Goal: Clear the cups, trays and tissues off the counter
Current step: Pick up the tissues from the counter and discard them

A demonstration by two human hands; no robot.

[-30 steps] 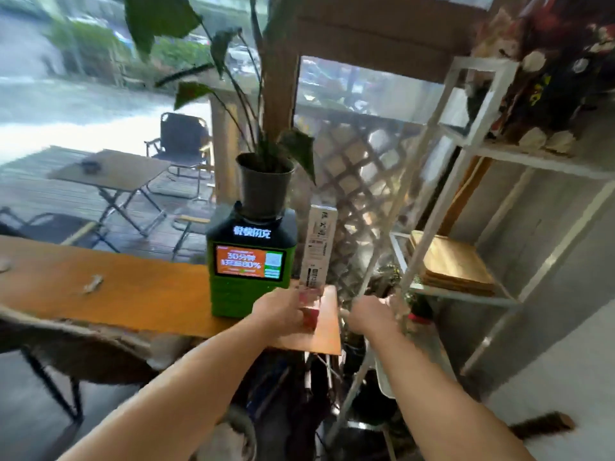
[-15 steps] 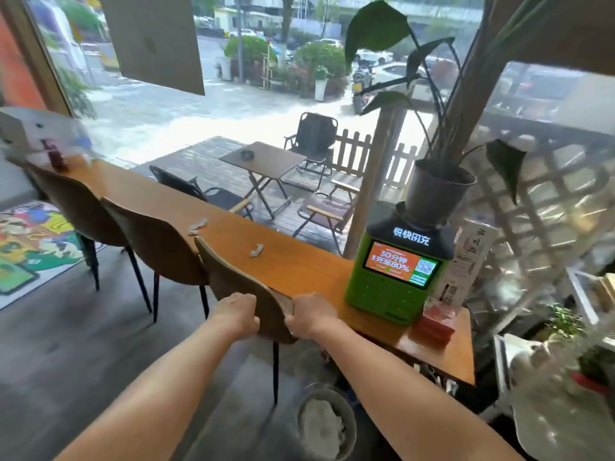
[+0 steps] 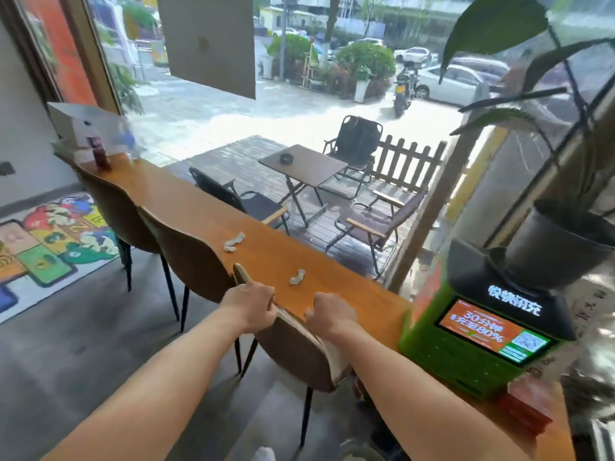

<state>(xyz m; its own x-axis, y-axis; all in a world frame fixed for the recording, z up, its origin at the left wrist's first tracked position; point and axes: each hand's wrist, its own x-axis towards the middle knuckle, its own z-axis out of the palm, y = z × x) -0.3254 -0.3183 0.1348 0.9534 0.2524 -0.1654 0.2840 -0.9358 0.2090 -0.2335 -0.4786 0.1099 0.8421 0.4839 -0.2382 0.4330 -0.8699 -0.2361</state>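
Note:
A long wooden counter runs along the window. Two crumpled tissues lie on it: the nearer tissue just beyond my hands, the farther tissue to its left. My left hand and my right hand both grip the top edge of the nearest brown chair's back, which stands against the counter. A dark red cup stands at the counter's far left end.
Two more brown chairs line the counter to the left. A green charging station with a potted plant on top stands at the right end, a red box beside it. A white box sits far left.
My view swung left from the shelf end to the length of the counter. My hands left the red box and shelf and took hold of the nearest chair's back.

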